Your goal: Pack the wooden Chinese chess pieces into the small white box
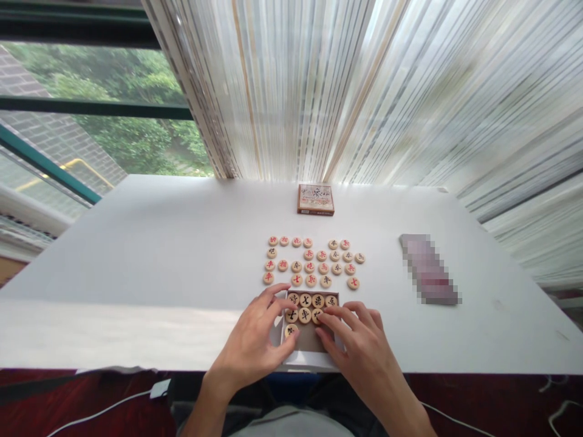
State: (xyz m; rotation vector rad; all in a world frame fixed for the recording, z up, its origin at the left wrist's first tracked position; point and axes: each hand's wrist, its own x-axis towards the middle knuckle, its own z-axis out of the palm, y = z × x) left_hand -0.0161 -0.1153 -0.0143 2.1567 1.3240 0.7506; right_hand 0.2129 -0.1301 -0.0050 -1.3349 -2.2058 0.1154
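A shallow open box (312, 343) stands at the table's near edge. Inside it, Chinese chess pieces with black characters fill the back row, with more in front, including a lone piece (290, 331) at the left. My left hand (255, 334) is at the box's left side, fingers spread, thumb by that lone piece. Over the right side is my right hand (359, 340), its fingertips on a wooden chess piece (316, 315) in the second row and partly covering it. Beyond the box, loose pieces with red characters (310, 280) and black characters (325, 281) lie face up in uneven rows.
A printed Chinese chess carton (316, 200) lies toward the back of the white table (159, 243). To the right is a blurred-out flat object (430, 270). A string curtain (291, 91) and a window border the far side. White cables hang below the near edge.
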